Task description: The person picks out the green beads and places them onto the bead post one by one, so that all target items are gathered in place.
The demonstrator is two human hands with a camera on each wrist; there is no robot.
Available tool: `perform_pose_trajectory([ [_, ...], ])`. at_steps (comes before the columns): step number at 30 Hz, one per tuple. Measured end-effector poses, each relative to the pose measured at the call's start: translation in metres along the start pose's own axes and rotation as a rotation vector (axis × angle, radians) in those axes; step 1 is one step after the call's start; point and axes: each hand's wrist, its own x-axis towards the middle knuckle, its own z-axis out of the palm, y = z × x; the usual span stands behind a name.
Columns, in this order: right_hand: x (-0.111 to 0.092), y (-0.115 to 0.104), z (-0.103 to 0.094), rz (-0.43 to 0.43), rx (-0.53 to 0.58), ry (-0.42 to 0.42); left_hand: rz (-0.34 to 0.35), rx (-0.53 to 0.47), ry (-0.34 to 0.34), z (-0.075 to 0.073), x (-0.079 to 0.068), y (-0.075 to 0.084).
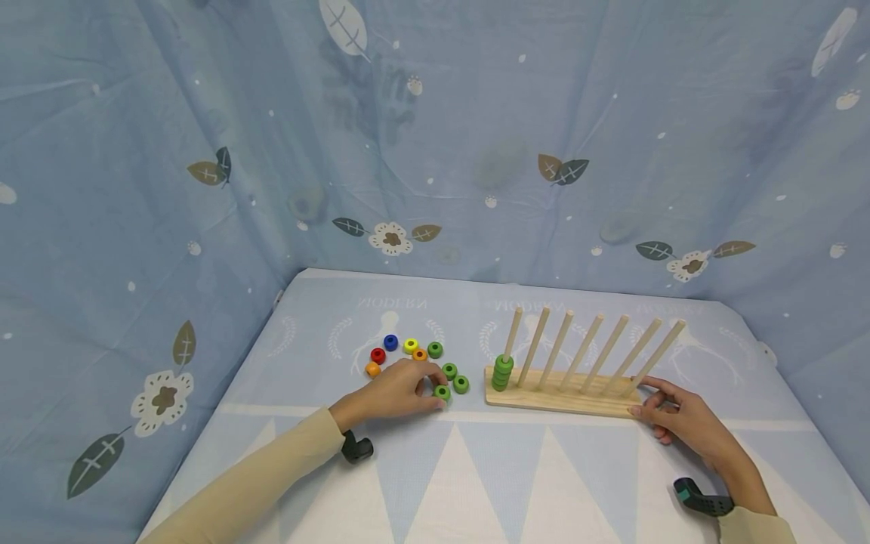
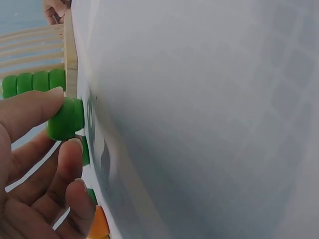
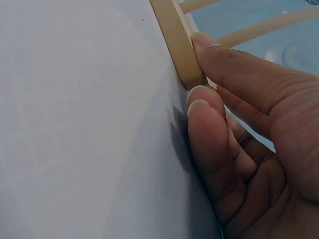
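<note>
My left hand (image 1: 397, 391) pinches a green bead (image 2: 61, 119) between thumb and fingers, low over the table. Two more loose green beads (image 1: 461, 384) lie just beyond the fingertips. To their right stands a wooden peg rack (image 1: 564, 403), a flat base with a row of upright pegs. Several green beads (image 1: 502, 373) are stacked on its leftmost peg; the other pegs are bare. My right hand (image 1: 686, 419) grips the right end of the rack's base, its thumb on the top face and fingertips against the end in the right wrist view.
Behind the left hand lie a blue bead (image 1: 390, 343), a red bead (image 1: 377, 356), a yellow bead (image 1: 411, 346), two orange beads (image 1: 373, 369) and another green bead (image 1: 435, 350). A patterned cloth covers the table (image 1: 516, 483). Blue curtains (image 1: 476, 136) hang behind and beside it.
</note>
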Motion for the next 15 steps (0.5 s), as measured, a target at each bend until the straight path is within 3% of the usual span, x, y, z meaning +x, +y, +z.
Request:
perform_pose_trajectory([
  [15,0.0009,0.0011,0.0002,0.005,0.008,0.0,-0.007,-0.024,0.022,-0.0022,-0.0019,0.0002],
])
